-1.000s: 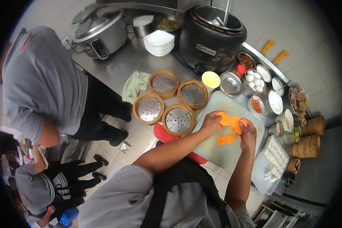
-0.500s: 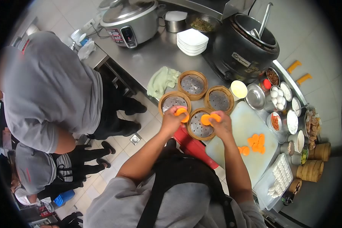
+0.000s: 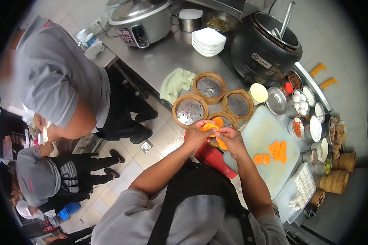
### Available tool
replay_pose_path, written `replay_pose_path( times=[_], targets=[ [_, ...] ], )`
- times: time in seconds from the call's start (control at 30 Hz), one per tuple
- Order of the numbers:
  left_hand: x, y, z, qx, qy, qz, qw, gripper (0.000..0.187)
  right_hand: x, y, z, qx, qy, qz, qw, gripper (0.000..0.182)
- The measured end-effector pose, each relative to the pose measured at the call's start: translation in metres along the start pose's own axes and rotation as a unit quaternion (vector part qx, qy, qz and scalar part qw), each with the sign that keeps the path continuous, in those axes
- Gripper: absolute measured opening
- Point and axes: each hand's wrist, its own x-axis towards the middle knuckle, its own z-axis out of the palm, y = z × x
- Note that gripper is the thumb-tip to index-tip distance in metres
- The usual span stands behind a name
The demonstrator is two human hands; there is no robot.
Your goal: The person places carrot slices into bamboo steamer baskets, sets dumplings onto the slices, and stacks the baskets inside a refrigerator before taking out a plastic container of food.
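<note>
My left hand (image 3: 197,135) and my right hand (image 3: 232,141) meet over the nearest bamboo steamer (image 3: 230,118), fingers pinched. In the left are round orange carrot slices (image 3: 209,127). My right holds carrot slices (image 3: 221,143) too, and its fingertips touch those in the left. Behind the hands stand a left steamer (image 3: 189,112), a back steamer (image 3: 209,87) and a right steamer (image 3: 237,104), each with a perforated metal base. More carrot slices (image 3: 279,151) lie on the white cutting board (image 3: 257,134), to the right of my hands.
A green cloth (image 3: 176,84), stacked white plates (image 3: 208,42) and a black soup warmer (image 3: 265,51) stand farther back. Bowls of ingredients and eggs (image 3: 300,103) line the right side, near a tray of white dumplings (image 3: 301,185). A co-worker (image 3: 57,77) stands at the left.
My hands have come together over the nearest steamer, the left moving right and the right moving left, bringing their carrot slices together. The co-worker at the left has turned and shows a forearm.
</note>
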Motion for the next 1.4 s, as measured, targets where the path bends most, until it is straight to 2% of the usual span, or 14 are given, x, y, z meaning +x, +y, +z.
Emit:
replay_pose_path(
  times=[0.2,0.3,0.33,0.4,0.63,0.7,0.73,0.8,0.83,0.9,1.1,1.17,1.27,1.4],
  targets=[
    [-0.006,0.009,-0.003,-0.097,0.012,0.005,0.995,0.028,0.006,0.000,-0.024,-0.026,0.043,-0.045,0.998,0.021],
    [-0.006,0.017,-0.016,0.038,0.113,0.027,0.993,0.019,-0.001,-0.026,-0.033,-0.383,0.089,-0.043,0.918,0.028],
    [-0.005,0.019,-0.020,0.041,0.111,0.026,0.993,0.019,-0.001,-0.025,-0.032,-0.380,0.092,-0.043,0.919,0.028],
    [-0.003,0.021,-0.027,0.213,0.090,0.106,0.967,0.017,0.001,-0.021,-0.025,-0.550,0.063,-0.113,0.825,0.022],
    [0.045,0.044,-0.061,0.418,0.045,0.096,0.902,0.012,0.015,-0.017,-0.013,-0.673,0.084,-0.060,0.733,0.020],
    [0.049,0.050,-0.065,0.411,0.023,0.060,0.909,0.015,0.006,-0.018,-0.021,-0.506,0.145,-0.143,0.838,0.021],
    [0.048,0.055,-0.064,0.441,0.015,0.072,0.894,0.015,0.007,-0.015,-0.031,-0.507,0.143,-0.145,0.837,0.021],
    [0.045,0.063,-0.059,0.473,0.008,0.082,0.877,0.016,0.011,-0.005,-0.053,-0.090,0.087,-0.041,0.991,0.021],
    [0.041,0.064,-0.051,0.458,-0.053,0.099,0.882,0.017,0.002,-0.011,-0.059,-0.089,0.088,-0.041,0.991,0.021],
    [0.042,0.061,-0.026,0.454,-0.142,0.099,0.874,0.021,-0.021,-0.022,-0.069,0.195,0.008,0.000,0.981,0.029],
    [0.060,0.025,0.050,0.574,-0.170,0.125,0.791,0.020,-0.043,-0.003,-0.076,0.243,0.122,0.018,0.962,0.036],
    [0.070,0.000,0.053,0.662,-0.154,0.194,0.707,0.018,-0.046,0.000,-0.080,0.211,0.138,0.023,0.967,0.031],
    [0.065,-0.008,0.054,0.667,-0.073,0.331,0.664,0.018,-0.044,-0.003,-0.080,0.119,0.177,0.016,0.977,0.031],
    [0.064,0.003,0.054,0.627,-0.100,0.307,0.709,0.018,-0.009,-0.009,-0.087,0.043,0.250,-0.022,0.967,0.032]
  ],
)
